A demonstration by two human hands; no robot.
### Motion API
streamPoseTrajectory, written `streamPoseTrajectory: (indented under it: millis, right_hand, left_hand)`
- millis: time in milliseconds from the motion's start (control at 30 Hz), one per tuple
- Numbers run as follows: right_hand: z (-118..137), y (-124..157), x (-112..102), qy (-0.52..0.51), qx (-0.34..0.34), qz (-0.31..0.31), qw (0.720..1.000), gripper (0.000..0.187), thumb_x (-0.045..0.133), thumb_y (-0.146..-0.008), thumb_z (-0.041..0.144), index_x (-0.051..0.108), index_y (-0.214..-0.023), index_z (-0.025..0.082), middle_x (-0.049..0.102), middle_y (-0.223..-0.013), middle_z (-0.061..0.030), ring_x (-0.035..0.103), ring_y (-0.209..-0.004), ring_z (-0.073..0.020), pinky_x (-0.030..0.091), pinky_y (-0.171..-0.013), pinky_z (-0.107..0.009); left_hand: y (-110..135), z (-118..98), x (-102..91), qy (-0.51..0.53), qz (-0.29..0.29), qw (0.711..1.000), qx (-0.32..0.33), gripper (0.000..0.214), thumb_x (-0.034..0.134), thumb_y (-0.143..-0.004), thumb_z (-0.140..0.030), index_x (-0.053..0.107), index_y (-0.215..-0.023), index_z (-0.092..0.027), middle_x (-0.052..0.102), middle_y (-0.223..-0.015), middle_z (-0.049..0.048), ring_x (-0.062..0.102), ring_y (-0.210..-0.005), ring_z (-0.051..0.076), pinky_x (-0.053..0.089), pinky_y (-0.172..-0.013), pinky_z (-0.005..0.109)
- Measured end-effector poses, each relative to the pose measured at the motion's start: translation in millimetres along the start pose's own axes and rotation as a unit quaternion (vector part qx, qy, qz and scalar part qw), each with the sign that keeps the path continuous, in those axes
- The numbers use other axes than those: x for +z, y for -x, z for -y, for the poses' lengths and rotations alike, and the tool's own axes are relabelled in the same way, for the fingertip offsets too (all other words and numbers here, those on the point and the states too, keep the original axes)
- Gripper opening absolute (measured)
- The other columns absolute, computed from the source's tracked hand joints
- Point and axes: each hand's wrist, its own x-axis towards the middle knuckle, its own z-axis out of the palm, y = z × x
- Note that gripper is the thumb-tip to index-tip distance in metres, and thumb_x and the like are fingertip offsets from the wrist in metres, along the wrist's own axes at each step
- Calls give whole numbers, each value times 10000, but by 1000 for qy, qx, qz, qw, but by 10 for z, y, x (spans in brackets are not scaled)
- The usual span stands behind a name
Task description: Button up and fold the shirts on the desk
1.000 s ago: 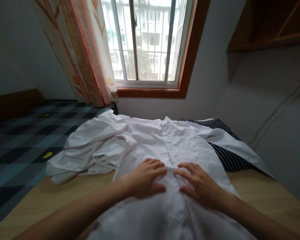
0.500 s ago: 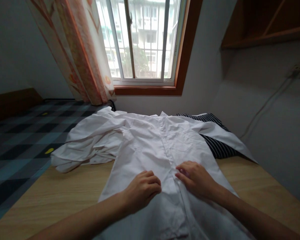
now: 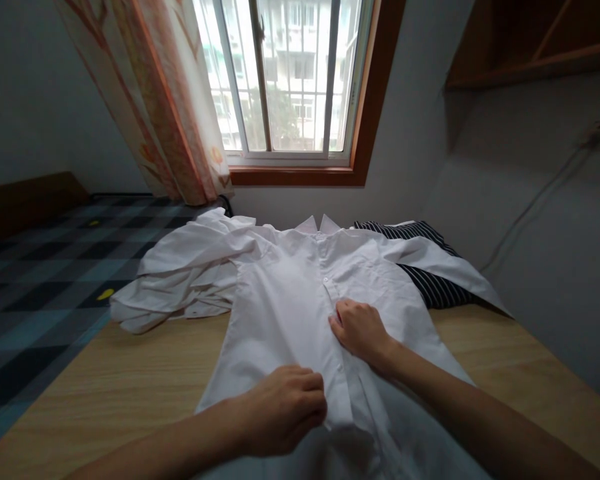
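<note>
We have a white shirt (image 3: 275, 287) lying front up on the wooden table (image 3: 150, 363), its collar (image 3: 310, 225) toward the window (image 3: 290, 80) and its lower part nearest us. The step in hand, as we read it, is straightening the front and bringing its two edges together along the strip of buttons (image 3: 325, 281).

Our left hand (image 3: 293, 407) is curled into a loose fist low on the front, and seems to pinch the edge near the hem (the fingertips are tucked out of sight, so we judge by the cloth drawn toward them). Our right hand (image 3: 363, 330) sits higher, thumb and fingers bent together on the button strip, apparently with a small fold between them.

Below the right hand the layers part and look loose and rumpled. The next move, we think, calls for a light, even pull along that strip, so the edges line up without dragging the shoulders askew. We should also mind the sleeves: one lies by a heap of white cloth (image 3: 210, 293), the other stretches across a striped cloth (image 3: 437, 288).
</note>
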Motion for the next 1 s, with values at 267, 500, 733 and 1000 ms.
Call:
streamPoseTrajectory:
  millis: [267, 500, 733, 1000]
  right_hand:
    - [-76, -20, 13, -9, 17, 10, 1000, 146, 488, -850, 196, 632, -854, 174, 714, -871, -86, 676, -799, -229, 406, -665, -292]
    - [-62, 28, 16, -13, 19, -18, 1000, 220, 484, -902, 345, 615, -942, 173, 692, -938, -94, 667, -826, -248, 428, -669, -310]
    - [52, -54, -29, 43, -12, 18, 999, 191, 511, -840, 203, 659, -929, 121, 700, -901, -143, 670, -793, -247, 420, -628, -294]
    - [-303, -89, 75, -279, 25, 14, 960, 145, 466, -764, 168, 541, -643, 190, 614, -638, -12, 540, -615, -144, 353, -595, -250]
  left_hand:
    - [-381, 239, -311, 31, -55, 987, -148, 149, 586, -869, -277, 659, -768, -196, 669, -763, 13, 598, -684, 146, 414, -631, 240]
    - [-792, 777, -293, -26, -88, 948, -305, 166, 596, -768, -189, 721, -875, -207, 713, -847, 36, 635, -810, 204, 442, -727, 286]
    - [-871, 787, -46, -24, -179, 943, -279, 263, 461, -870, -173, 723, -877, -180, 701, -901, 67, 613, -881, 206, 444, -831, 318]
    - [-850, 787, 62, 49, -230, 940, -248, 302, 602, -779, -145, 686, -1065, -192, 666, -963, 52, 566, -953, 222, 428, -882, 345]
